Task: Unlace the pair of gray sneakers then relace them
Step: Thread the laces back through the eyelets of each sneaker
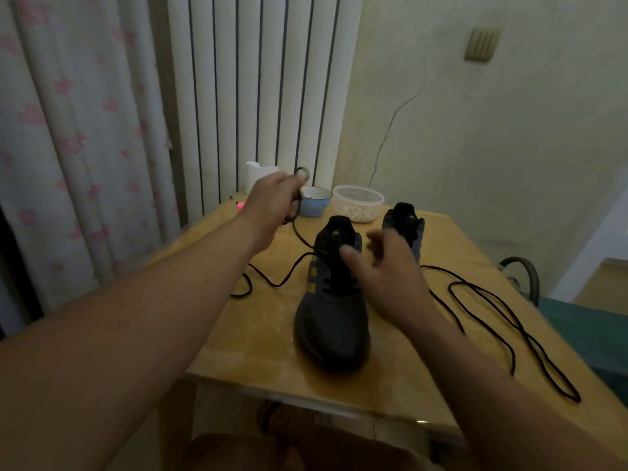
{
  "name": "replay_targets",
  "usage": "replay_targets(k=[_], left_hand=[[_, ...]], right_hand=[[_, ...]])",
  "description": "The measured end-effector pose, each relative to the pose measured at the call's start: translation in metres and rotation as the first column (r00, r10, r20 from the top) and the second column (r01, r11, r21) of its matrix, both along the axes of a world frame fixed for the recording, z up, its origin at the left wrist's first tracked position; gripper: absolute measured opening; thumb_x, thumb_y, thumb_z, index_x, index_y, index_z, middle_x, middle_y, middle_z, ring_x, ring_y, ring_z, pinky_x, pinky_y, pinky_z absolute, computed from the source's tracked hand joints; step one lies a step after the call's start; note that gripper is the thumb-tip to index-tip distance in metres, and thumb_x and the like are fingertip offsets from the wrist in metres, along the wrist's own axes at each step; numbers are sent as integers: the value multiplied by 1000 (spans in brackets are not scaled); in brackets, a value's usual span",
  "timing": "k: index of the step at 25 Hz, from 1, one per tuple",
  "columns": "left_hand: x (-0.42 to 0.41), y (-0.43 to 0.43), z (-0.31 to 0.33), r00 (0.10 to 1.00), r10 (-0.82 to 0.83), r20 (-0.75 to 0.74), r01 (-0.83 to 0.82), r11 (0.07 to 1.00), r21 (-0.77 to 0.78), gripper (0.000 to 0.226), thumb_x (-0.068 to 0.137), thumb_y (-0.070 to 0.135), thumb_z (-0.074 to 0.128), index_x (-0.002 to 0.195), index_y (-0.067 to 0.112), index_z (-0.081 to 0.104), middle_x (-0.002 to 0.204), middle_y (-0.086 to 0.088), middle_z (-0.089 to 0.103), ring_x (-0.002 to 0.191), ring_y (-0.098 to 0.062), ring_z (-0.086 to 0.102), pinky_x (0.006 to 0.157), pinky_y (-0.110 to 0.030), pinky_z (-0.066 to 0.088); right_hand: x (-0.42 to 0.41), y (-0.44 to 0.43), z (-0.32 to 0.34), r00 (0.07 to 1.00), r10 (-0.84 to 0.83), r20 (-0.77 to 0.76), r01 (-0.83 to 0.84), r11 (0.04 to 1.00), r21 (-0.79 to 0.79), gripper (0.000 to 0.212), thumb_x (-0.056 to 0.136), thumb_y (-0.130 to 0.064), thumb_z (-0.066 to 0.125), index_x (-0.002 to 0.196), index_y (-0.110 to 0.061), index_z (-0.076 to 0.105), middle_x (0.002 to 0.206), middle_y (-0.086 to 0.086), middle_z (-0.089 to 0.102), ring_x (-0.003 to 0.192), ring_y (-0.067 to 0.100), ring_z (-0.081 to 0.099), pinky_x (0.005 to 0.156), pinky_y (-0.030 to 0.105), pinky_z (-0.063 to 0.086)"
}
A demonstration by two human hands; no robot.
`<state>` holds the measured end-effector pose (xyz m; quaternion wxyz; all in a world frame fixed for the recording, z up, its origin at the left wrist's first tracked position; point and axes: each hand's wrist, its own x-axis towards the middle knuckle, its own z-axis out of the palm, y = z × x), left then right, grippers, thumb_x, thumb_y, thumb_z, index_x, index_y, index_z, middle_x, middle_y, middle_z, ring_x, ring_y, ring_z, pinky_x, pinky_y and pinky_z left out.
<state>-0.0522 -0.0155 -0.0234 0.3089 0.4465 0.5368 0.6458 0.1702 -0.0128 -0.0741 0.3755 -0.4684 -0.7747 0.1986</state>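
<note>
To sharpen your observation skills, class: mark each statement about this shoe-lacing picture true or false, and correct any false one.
1. The left hand grips a black lace. True.
2. Both sneakers sit on the floor. False: the near sneaker and the far sneaker stand on the table.
3. A loose lace lies on the table, right of the near sneaker. True.
4. The blue bowl is upside down on the near sneaker. False: it stands upright at the table's far end, beside a clear container.
</note>
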Motion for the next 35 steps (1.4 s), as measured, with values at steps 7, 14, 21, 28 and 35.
replay_targets(k=[7, 14, 21, 28, 35], left_hand=[[30, 27, 82, 798, -75, -598, 183, 976, 122, 24, 101, 27, 64, 84, 9, 61, 79, -3, 53, 68, -8, 49, 67, -27, 42], [12, 33, 46, 758, -111, -642, 28, 990, -138, 45, 102, 45, 62, 90, 2, 64, 85, -7, 64, 76, -22, 57, 72, -35, 45], [-12, -23, -13, 964, -171, -202, 139, 977, -162, 24, 97, 23, 47, 74, 16, 49, 65, -3, 50, 61, -17, 45, 62, -37, 34], [56, -34, 22, 725, -266, -635, 209, 964, -166, 16, 106, 25, 57, 121, 25, 62, 111, 3, 67, 100, -9, 66, 83, -28, 54], [50, -24, 23, 945, -186, -269, 207, 977, 49, 32, 113, 20, 42, 132, 17, 67, 119, 8, 75, 110, 4, 66, 87, -11, 46]], right_hand=[[-38, 56, 121, 812, 354, -464, -529, 782, -329, 28, 106, -17, 56, 130, -3, 62, 81, 6, 65, 76, 22, 68, 79, 39, 62], [26, 82, 129, 889, 296, -350, -447, 730, -518, 31, 103, -30, 59, 121, -6, 65, 68, -3, 39, 59, 12, 38, 57, 27, 36], [76, 59, 91, 951, 305, -53, -255, 672, -695, 52, 88, -61, 60, 92, -10, 67, 68, 3, 49, 56, 17, 44, 49, 26, 35], [-6, 12, 88, 868, 427, -253, -487, 829, -274, 38, 106, -27, 47, 142, -21, 54, 124, 1, 68, 111, 18, 69, 93, 36, 58], [-1, 21, 63, 865, 351, -359, -493, 729, -475, 35, 104, -43, 57, 129, -21, 66, 121, 0, 75, 114, 17, 68, 96, 36, 52]])
